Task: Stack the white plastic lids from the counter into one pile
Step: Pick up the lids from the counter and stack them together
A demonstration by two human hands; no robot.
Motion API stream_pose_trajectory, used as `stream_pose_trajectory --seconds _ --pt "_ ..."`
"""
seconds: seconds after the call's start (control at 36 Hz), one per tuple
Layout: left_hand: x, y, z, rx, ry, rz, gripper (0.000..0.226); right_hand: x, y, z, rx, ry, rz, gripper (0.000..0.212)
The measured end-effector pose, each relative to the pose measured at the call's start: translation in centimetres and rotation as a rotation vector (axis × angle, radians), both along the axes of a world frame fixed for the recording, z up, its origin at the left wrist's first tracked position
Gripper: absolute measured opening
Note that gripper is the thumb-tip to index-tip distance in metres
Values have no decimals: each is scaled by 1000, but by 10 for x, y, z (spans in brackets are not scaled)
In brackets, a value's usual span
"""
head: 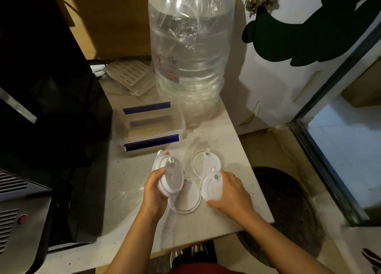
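Note:
My left hand (153,193) grips a tilted stack of white plastic lids (170,173) just above the pale counter (127,183). My right hand (232,193) holds a single white lid (211,188) by its right edge, low over the counter. Another lid (203,162) lies flat behind that one, partly overlapped by it. One more lid (188,199) lies flat between my hands, partly under the stack.
A clear box with blue clips (149,125) stands behind the lids. A large clear water bottle (189,53) rises behind it. A dark machine (41,108) fills the left side. The counter's right edge (259,183) drops to a floor with a dark round mat (288,207).

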State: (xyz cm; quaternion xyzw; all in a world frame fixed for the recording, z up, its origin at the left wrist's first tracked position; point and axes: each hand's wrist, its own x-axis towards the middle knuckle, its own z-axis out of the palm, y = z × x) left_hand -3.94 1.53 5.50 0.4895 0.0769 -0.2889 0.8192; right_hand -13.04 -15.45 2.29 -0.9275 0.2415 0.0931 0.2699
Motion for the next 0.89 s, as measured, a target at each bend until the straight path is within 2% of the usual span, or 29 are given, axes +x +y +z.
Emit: stream_pose_trajectory --seconds 0.25,0.39,0.58,0.67,0.81,0.83,0.89 --pt "2 1 7 0 -1 -12 42 9 -10 26 46 -97 -61 89" --pt "4 -1 11 -32 -27 -38 50 20 -9 53 303 -218 -81 94" --pt "2 -1 14 -72 -138 -108 47 33 15 80 626 -296 66 84" --pt "0 0 17 -90 -180 -132 41 39 27 83 693 -301 130 74" --pt "-3 1 22 -110 -187 -153 40 45 40 85 714 -329 167 71" --pt "-3 1 23 -118 -181 -149 44 45 42 85 719 -332 174 70" --pt "-4 2 25 -125 -174 -127 65 47 45 86 719 -332 192 72"
